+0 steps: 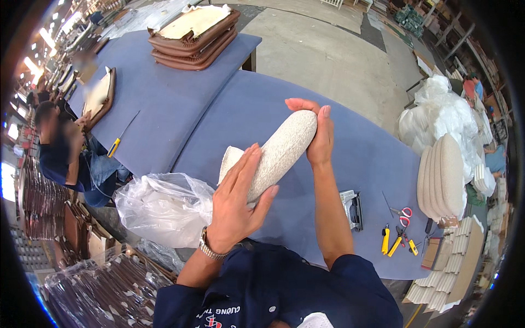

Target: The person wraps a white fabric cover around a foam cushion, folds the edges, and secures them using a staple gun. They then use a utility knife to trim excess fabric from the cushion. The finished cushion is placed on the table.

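Note:
A beige fabric-covered cushion panel [281, 151] stands on edge above the blue table [361, 153]. My left hand [238, 199] presses flat against its near side, fingers spread. Around its far upper end my right hand [319, 131] is wrapped, gripping it. A wristwatch sits on my left wrist. Both hands hold the panel tilted, its lower end hidden behind my left hand.
A staple gun [351, 209] lies to the right, with red scissors [404, 215] and yellow-handled tools [395, 240] beyond. Upholstered panels [444, 177] are stacked at the right edge. A clear plastic bag [161, 208] hangs at the left. Brown cushions [194, 35] lie far back; a seated person [60, 147] works at the left.

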{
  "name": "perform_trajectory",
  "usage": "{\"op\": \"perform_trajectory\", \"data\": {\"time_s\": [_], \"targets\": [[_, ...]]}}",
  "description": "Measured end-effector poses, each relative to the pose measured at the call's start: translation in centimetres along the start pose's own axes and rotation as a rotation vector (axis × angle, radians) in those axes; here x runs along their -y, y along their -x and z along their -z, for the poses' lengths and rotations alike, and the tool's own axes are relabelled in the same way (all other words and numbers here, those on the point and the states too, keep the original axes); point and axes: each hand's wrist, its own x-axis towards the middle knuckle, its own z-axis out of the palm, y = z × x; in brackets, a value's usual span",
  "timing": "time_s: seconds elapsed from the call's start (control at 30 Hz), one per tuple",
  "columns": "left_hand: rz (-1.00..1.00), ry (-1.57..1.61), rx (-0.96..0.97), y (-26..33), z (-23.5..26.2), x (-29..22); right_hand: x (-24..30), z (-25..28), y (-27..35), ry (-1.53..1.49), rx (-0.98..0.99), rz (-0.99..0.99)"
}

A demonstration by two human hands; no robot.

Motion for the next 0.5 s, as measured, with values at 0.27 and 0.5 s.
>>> {"op": "perform_trajectory", "data": {"time_s": [0.27,0.5], "targets": [[0.016,0.029,0.047,-0.4,0.1,2.5,3.9,-2.5,-3.3,0.355,0.293,-0.041],[0.186,0.095,0.062,0.5,3.6,3.9,-0.1,-5.5,-6.7,-0.104,0.521,-0.225]]}}
